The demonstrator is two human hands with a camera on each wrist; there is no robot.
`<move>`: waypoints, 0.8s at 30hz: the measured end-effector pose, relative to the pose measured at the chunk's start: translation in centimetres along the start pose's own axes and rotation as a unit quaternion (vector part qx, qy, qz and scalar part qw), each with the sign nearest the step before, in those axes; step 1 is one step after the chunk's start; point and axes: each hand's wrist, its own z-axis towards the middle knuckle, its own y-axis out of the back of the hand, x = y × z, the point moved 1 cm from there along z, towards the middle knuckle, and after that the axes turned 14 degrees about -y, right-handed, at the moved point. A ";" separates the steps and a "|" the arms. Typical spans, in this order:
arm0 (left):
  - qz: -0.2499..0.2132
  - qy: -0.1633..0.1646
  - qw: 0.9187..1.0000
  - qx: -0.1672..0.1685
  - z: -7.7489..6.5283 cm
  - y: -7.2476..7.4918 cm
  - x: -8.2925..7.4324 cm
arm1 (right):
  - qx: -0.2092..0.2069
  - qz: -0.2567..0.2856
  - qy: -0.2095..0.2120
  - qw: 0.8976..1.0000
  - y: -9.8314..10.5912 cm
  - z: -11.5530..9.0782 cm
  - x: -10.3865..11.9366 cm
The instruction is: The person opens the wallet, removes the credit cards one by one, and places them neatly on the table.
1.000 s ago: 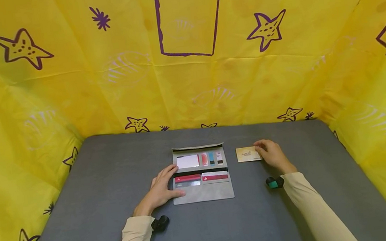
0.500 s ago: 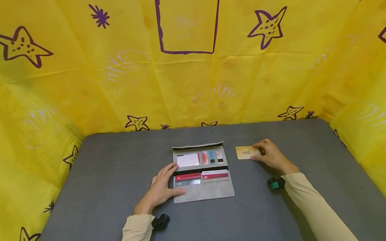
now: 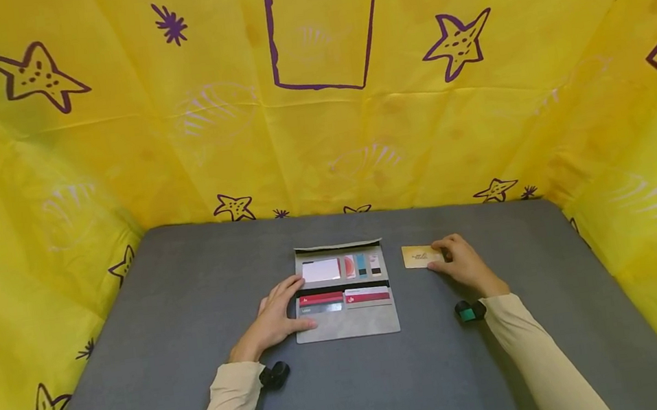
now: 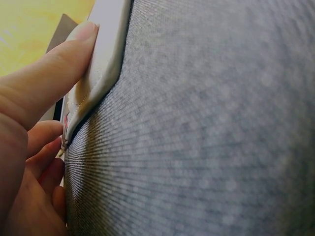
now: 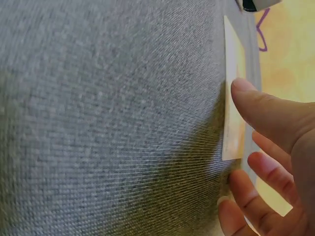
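Note:
A grey long wallet [image 3: 347,327] lies unfolded on the table, with several cards in its slots. My left hand [image 3: 271,320] rests at the wallet's left side. Its thumb [image 4: 74,46] lies on the lower half, and the other fingers reach along the left edge to the upper half. To the right of the wallet is a gold-yellow card [image 3: 416,256], low at the table surface. My right hand [image 3: 463,263] pinches the card's right end, thumb [image 5: 246,96] on the near edge and index finger on the far edge.
The grey cloth-covered table [image 3: 353,395] ends at a yellow curtain [image 3: 360,159] printed with starfish, which hangs behind and on both sides. Black wrist cameras sit below each hand, one of them [image 3: 275,376] at the left sleeve.
My right thumb and fingers have shifted left over the card's right end and now take hold of it. The left hand and the wallet have stayed in place.

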 end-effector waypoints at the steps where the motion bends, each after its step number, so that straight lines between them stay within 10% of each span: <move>1: 0.000 -0.001 1.000 0.000 0.0 0.0 0.0 | -0.003 0.002 0.001 1.000 0.0 -0.1 0.0; 24: -0.005 0.017 1.000 0.007 0.1 0.0 0.1 | 0.024 0.065 0.057 0.996 -2.0 -2.7 3.8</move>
